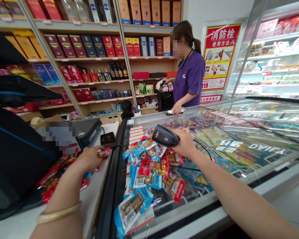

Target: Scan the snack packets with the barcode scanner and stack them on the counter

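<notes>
My right hand (185,143) is closed round the handle of a black barcode scanner (165,135), which hangs over a pile of snack packets (149,166) in blue, red and clear wrapping. The pile lies on the glass top of a freezer (239,146). At the left, my left hand (91,158), with a gold bangle on the wrist, has its fingers closed on a small red packet (104,153) above the white counter (97,196). More red packets (52,176) lie beside my left forearm, partly hidden by it.
A black phone-like device (108,139) sits on the counter near a black monitor (17,156). Across the freezer stands a person in a purple shirt (189,78), one hand at the freezer's far edge. Shelves (89,58) of boxed bottles line the back. A cable trails from the scanner.
</notes>
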Demonstrator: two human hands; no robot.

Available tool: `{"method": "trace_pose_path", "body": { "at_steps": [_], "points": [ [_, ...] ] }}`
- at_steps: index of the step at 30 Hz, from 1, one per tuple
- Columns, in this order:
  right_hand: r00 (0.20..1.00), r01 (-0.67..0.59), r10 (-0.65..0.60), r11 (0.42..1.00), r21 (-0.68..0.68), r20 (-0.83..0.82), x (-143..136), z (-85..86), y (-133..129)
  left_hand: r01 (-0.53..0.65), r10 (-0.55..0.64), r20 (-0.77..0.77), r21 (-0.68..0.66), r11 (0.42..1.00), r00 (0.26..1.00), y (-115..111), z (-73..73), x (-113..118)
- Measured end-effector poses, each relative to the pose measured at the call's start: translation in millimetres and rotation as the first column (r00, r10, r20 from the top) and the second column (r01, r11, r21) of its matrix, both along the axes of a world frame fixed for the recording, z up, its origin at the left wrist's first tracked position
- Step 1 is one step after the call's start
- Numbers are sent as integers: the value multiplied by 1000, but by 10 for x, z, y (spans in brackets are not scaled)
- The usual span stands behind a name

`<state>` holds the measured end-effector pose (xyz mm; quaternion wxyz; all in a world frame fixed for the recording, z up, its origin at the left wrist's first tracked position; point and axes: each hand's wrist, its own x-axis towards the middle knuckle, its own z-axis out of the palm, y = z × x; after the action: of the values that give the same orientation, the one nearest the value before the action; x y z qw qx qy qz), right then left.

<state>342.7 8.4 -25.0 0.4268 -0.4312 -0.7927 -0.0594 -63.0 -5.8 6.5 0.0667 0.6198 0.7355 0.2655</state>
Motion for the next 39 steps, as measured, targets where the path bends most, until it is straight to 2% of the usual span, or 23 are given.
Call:
{"method": "trace_pose_path", "body": {
  "at_steps": [4, 8, 11, 13, 14, 17, 19, 20, 22, 23, 25, 26, 29, 32, 35, 39],
  "points": [
    [1000, 1, -1, 1000, 14, -5, 0, -11, 8, -157, 160, -130, 34, 987, 978, -16, 79, -71],
    [1000, -4, 4, 1000, 8, 5, 4, -12, 8, -267, 293, -95, 216, 939, 951, -122, 184, -7],
    [1000, 1, -1, 1000, 4, 3, 8, -14, 7, -354, 336, 112, 336, 873, 935, -169, 218, 107],
    [1000, -1, 1, 1000, 3, -3, 11, -15, 5, -403, 267, 360, 384, 831, 894, -159, 224, 184],
    [1000, -3, 3, 1000, 2, -5, 12, -15, 5, -424, 196, 496, 405, 810, 846, -145, 228, 219],
    [1000, -4, 4, 1000, 6, -9, 15, -18, 4, -458, -54, 765, 438, 773, 642, -109, 264, 316],
    [1000, -2, 3, 1000, 22, -13, 18, -18, 2, -453, -194, 880, 399, 797, 433, -115, 306, 384],
    [1000, -3, 4, 1000, 30, -15, 19, -15, 0, -434, -240, 923, 357, 827, 302, -129, 327, 420],
    [1000, -9, 10, 999, 42, -20, 23, -4, -12, -326, -294, 956, 280, 903, 9, -173, 351, 495],
    [1000, -16, 17, 999, 45, -22, 24, 7, -21, -240, -291, 952, 261, 935, -95, -197, 351, 532],
    [999, -45, 46, 998, 48, -20, 23, 34, -48, -55, -282, 933, 276, 959, -222, -239, 324, 600],
    [997, -70, 71, 996, 48, -15, 20, 49, -65, 19, -282, 926, 296, 955, -251, -253, 300, 630],
    [985, -171, 171, 984, 40, 9, -6, 92, -126, 162, -295, 922, 340, 926, -251, -266, 209, 710],
    [969, -244, 244, 970, 14, 27, -53, 119, -192, 298, -326, 924, 375, 878, -201, -256, 128, 789],
    [955, -295, 295, 955, -4, 20, -106, 136, -248, 401, -397, 913, 398, 825, -90, -248, 78, 877],
    [923, -385, 385, 922, -30, -20, -157, 162, -291, 412, -464, 883, 398, 820, 71, -235, 49, 977]
  ]
}}
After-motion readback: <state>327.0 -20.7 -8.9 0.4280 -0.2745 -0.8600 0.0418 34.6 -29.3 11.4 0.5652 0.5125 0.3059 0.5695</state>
